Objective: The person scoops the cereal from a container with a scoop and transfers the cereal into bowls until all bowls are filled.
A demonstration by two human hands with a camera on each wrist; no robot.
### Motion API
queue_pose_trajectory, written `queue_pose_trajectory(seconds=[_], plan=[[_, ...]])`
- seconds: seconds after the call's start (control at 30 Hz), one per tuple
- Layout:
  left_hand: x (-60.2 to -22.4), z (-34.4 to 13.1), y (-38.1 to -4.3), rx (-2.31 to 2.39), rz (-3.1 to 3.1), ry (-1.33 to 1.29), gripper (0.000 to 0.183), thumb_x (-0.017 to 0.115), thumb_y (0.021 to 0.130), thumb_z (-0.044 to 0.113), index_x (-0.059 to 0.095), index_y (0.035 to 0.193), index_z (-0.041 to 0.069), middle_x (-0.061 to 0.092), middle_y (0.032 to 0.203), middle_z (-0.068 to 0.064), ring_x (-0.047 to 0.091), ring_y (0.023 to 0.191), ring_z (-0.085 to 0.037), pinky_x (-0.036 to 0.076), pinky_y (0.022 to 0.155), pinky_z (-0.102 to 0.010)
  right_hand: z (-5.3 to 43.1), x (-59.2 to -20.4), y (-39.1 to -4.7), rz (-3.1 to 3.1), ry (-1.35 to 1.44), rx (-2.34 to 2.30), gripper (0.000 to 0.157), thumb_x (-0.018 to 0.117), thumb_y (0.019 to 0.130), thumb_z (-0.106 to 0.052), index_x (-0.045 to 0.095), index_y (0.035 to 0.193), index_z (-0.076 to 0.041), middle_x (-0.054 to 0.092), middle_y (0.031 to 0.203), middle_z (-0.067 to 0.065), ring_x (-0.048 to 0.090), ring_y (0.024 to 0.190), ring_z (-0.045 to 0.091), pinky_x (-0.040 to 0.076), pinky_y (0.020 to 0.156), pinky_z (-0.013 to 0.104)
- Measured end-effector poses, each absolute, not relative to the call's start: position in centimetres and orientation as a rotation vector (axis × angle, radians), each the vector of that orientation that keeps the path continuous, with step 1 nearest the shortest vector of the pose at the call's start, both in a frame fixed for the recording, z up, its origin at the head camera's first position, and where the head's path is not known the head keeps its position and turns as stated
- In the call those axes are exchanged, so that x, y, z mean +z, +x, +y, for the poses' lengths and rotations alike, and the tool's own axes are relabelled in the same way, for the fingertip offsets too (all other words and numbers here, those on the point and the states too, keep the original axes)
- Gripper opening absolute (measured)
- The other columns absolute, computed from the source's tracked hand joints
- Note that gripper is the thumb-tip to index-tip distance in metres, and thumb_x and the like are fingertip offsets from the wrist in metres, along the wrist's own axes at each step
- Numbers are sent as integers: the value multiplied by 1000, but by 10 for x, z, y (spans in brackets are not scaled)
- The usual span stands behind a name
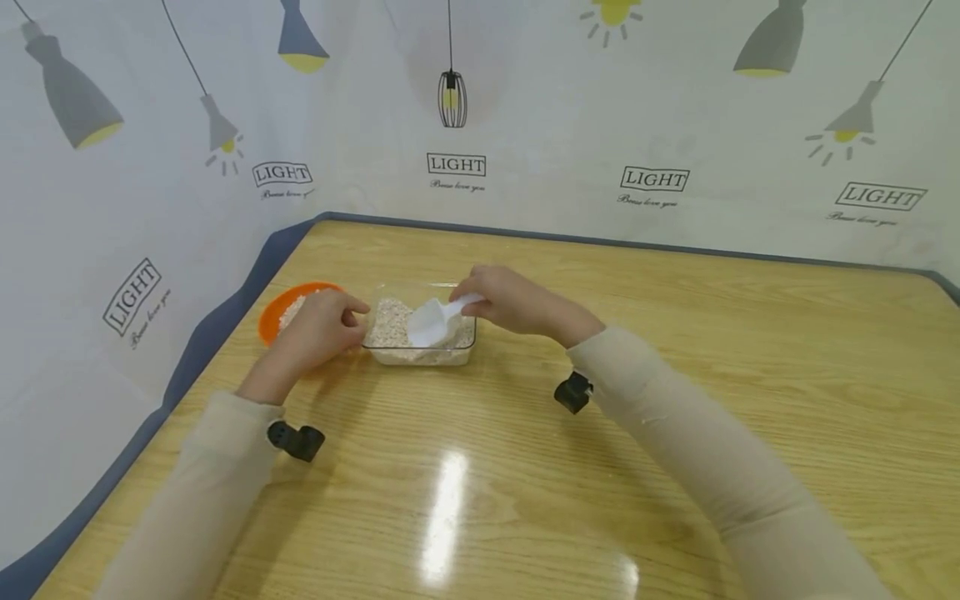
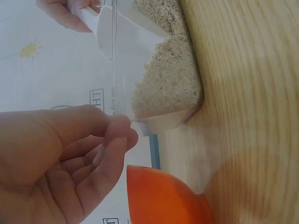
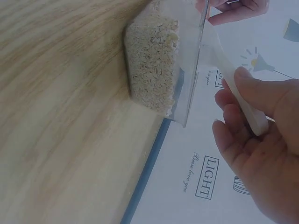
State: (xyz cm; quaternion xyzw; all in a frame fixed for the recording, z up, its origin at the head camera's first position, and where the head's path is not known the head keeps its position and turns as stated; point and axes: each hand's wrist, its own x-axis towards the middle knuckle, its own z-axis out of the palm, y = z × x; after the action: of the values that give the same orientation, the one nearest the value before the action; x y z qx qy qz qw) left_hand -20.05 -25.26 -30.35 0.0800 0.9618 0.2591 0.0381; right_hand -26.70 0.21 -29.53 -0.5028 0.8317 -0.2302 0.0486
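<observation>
Pinching rim of clear rectangular container [image 1: 420, 357] w/ L hand [image 1: 322, 329]; gripping handle of white plastic scoop [image 1: 429, 323] w/ R hand [image 1: 506, 300], fingers curled, over pale flakes [image 1: 392, 317] inside. Find container nr far L corner of wood-grain bench [image 1: 525, 467], beside orange round bowl [image 1: 266, 326]. Can read boxed "LIGHT" on white lamp-print sheet [image 1: 540, 125] past far edge.

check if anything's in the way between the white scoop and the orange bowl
Yes, the end wall of the clear container and the left hand at that end stand between the white scoop and the orange bowl.
</observation>
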Motion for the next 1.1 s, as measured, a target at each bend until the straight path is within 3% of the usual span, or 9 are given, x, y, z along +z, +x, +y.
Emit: queue_pose_trajectory(seconds=[0.6,0.83,1.1], plan=[[-306,-252,-199,832,2943,221,35,53,78,-6,60,113,-12,63,86,-19,48,56,-17,40,54,-26,-12,-304,-263,2547,-1512,-715,22,59,88,-5,65,107,4,64,99,14,58,91,23,45,83,32],[-306,-254,-199,833,2960,271,34,52,77,-7,61,109,-12,62,76,-15,45,54,-16,36,53,-26,-20,-307,-261,2582,-1490,-711,22,59,88,-7,66,106,4,65,96,13,58,86,23,45,79,31],[-305,-253,-198,822,2953,266,35,52,79,-5,59,113,-12,64,91,-22,46,55,-16,39,55,-27,-24,-313,-260,2605,-1419,-733,22,58,89,-7,65,107,4,65,98,13,57,86,22,46,78,29]])
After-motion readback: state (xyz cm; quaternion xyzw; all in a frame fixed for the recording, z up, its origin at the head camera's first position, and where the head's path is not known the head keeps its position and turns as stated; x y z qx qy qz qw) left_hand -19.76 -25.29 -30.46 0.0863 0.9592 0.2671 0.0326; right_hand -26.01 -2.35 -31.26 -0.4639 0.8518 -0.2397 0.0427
